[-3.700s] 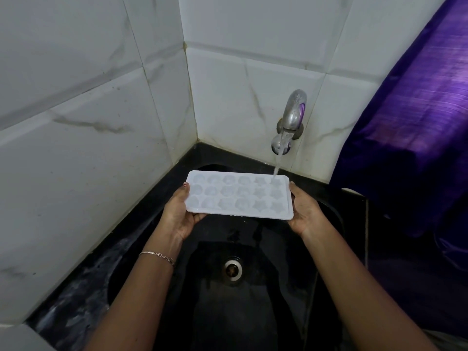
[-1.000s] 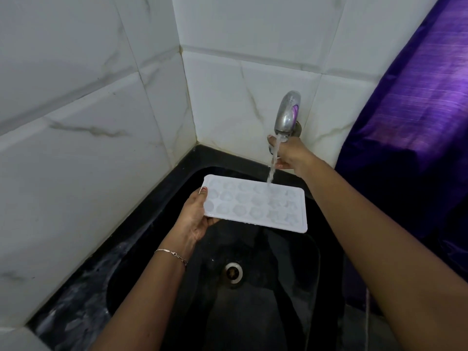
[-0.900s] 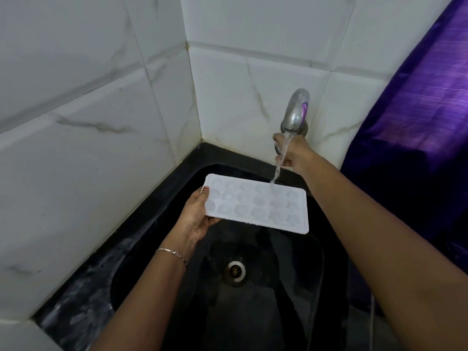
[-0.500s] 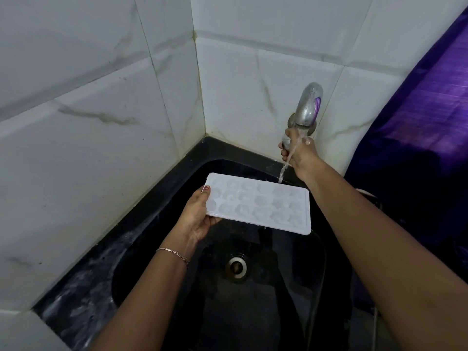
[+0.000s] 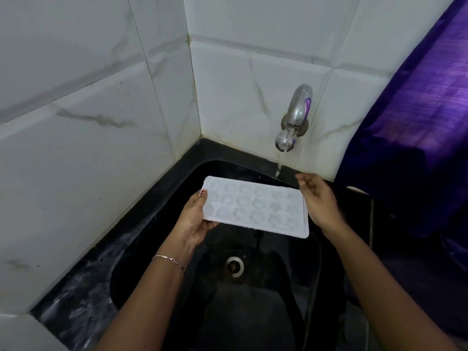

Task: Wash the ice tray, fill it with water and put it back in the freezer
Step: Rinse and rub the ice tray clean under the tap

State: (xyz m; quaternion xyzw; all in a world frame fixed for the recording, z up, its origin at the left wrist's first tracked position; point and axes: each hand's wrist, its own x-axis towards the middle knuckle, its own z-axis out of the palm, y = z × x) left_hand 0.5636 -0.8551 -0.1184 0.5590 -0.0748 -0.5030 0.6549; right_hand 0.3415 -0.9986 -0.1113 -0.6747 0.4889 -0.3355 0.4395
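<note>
Ice tray: white plastic, rect., three rows of shaped moulds, cavities facing up; held roughly level over the black sink, above and beyond the drain. Left hand: grasps the tray's short left edge, thumb on top at the rim, palm and fingers beneath; bracelet on the wrist behind it. Right hand: just beside the tray's right short edge, fingers loosely curled and apart, holding nothing; whether it touches the rim cannot be told. Tap: chrome, wall-mounted, above and beyond the right hand, slightly to its left; thin trickle of water drops from the spout, falling just beyond the tray's far right corner and just left of the right fingertips. Moulds nearest the right hand look wet or part-filled; fill level elsewhere cannot be told. Tiled wall: white, grey-veined, meets in a corner beyond the left hand. Purple cloth: hangs to the right of the right hand, overlapping the sink's edge.
</note>
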